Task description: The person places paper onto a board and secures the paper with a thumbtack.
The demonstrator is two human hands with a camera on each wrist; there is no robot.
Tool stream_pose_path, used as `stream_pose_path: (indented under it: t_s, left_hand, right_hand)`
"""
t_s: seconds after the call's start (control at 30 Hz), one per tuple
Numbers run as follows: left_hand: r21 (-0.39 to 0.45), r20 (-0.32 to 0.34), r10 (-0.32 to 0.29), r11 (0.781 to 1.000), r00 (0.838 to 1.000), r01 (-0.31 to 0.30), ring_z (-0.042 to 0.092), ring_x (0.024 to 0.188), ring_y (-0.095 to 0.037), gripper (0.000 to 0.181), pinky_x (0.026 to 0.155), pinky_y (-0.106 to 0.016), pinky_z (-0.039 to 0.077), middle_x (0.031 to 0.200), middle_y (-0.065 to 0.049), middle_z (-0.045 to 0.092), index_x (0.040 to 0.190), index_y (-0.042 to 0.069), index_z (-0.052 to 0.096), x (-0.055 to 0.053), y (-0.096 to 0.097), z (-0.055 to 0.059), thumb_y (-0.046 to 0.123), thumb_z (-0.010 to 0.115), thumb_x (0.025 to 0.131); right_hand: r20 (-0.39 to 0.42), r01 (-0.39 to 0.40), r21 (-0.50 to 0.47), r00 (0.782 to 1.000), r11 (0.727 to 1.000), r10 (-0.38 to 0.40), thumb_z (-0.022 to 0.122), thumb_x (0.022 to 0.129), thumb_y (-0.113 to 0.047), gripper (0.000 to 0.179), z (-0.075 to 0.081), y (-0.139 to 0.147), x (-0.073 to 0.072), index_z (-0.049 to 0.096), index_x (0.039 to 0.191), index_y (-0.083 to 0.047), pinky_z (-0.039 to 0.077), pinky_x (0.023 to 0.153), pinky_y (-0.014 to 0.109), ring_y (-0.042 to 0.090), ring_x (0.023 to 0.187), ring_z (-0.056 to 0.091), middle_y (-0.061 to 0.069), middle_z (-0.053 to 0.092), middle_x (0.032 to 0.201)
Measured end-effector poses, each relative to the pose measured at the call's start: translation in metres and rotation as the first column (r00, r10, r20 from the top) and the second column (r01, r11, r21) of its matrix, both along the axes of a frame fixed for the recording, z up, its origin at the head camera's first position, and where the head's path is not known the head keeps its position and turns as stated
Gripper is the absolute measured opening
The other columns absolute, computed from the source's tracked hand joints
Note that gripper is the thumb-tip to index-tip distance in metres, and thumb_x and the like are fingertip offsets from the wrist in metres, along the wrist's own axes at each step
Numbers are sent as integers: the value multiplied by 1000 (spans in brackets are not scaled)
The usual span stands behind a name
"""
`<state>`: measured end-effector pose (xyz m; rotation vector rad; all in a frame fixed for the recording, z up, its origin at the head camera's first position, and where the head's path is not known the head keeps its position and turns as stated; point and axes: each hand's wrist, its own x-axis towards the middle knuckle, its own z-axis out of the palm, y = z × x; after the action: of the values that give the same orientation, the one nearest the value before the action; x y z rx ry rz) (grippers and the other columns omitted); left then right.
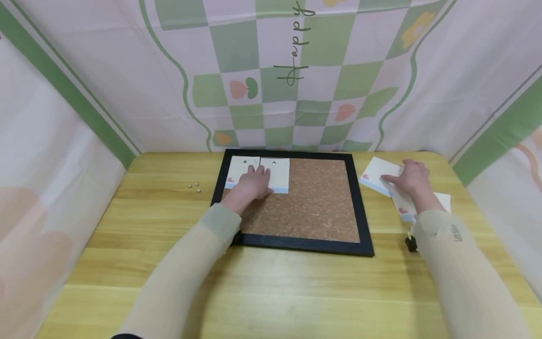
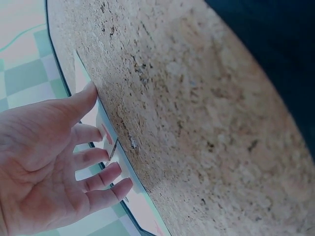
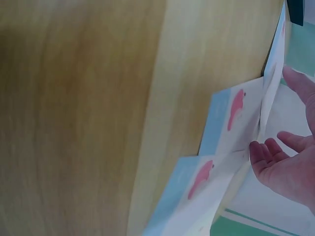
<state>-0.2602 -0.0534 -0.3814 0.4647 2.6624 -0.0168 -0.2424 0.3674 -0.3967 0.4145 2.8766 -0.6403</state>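
In the head view, two white cards with a blue lower band lie side by side at the upper left of a black-framed cork board (image 1: 322, 202). Each bears a small round pin near its top. My left hand (image 1: 252, 182) rests over the right card (image 1: 280, 176) and partly over the left card (image 1: 236, 170); its thumb touches the lower edge in the left wrist view. To the board's right, my right hand (image 1: 410, 178) lies over several similar overlapping cards. Its thumb touches the uppermost card (image 1: 377, 172), and the fingers lie by that card's far end (image 3: 270, 93).
Loose silver pins (image 1: 196, 184) lie on the wooden table (image 1: 161, 226) left of the board. A patterned cloth (image 1: 296, 113) hangs behind the table and along both sides. The red-printed cards (image 3: 236, 113) overlap near the table's right edge.
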Motion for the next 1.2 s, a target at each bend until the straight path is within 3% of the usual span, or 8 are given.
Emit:
stream_pose_path:
  t_s: [0.13, 0.3, 0.8, 0.93, 1.07, 1.2]
  left_hand:
    - [4, 2, 2, 1000, 1000, -2, 19, 152, -38, 73, 113, -48, 42, 166, -12, 19, 161, 11, 17, 0, 0, 0, 46, 47, 104]
    - [3, -3, -2, 1000, 1000, 2, 20, 151, -38, 73, 112, -48, 43, 166, -12, 20, 161, 11, 17, 0, 0, 1, 46, 47, 104]
    - [2, -2, 4, 1000, 1000, -4, 19, 152, -38, 72, 113, -49, 42, 166, -12, 20, 161, 12, 19, -1, 0, 1, 45, 48, 104]
    - [4, -8, -1, 1000, 1000, 1, 20, 151, -39, 72, 112, -49, 43, 166, -12, 21, 160, 11, 19, -1, 0, 0, 45, 48, 104]
    - [0, -8, -5, 1000, 1000, 5, 20, 151, -39, 72, 111, -49, 43, 166, -12, 20, 160, 11, 19, -2, -1, -1, 45, 47, 104]
    - [2, -6, -4, 1000, 1000, 4, 20, 151, -39, 72, 112, -49, 43, 165, -13, 20, 160, 11, 18, -2, -2, -1, 45, 47, 104]
  right_hand:
    - [22, 13, -12, 1000, 1000, -12, 67, 91, -48, 104, -3, 1, 0, 10, 153, 13, 20, 112, 72, 65, 138, 11, 45, 11, 152]
    - [20, -15, -12, 1000, 1000, 15, 67, 92, -44, 100, -4, -1, -1, 11, 154, 11, 17, 112, 73, 67, 137, 11, 46, 17, 150]
    - [-114, 19, -123, 993, 992, -33, 74, 88, -18, 100, -7, -8, -5, 6, 159, -3, 23, 113, 71, 61, 137, 23, 40, 6, 157]
    - [-150, 17, -123, 988, 992, -36, 72, 88, -11, 97, -8, -6, -8, 6, 160, -3, 24, 113, 70, 61, 135, 27, 42, 14, 154]
    - [-216, 28, -139, 975, 990, -58, 63, 93, -6, 82, -6, -2, -9, 13, 158, 1, 33, 110, 66, 58, 131, 37, 44, 32, 146]
    - [-254, 93, -184, 957, 978, -139, 52, 101, -12, 57, -2, 0, -9, 32, 151, 4, 48, 94, 54, 49, 117, 50, 38, 47, 134]
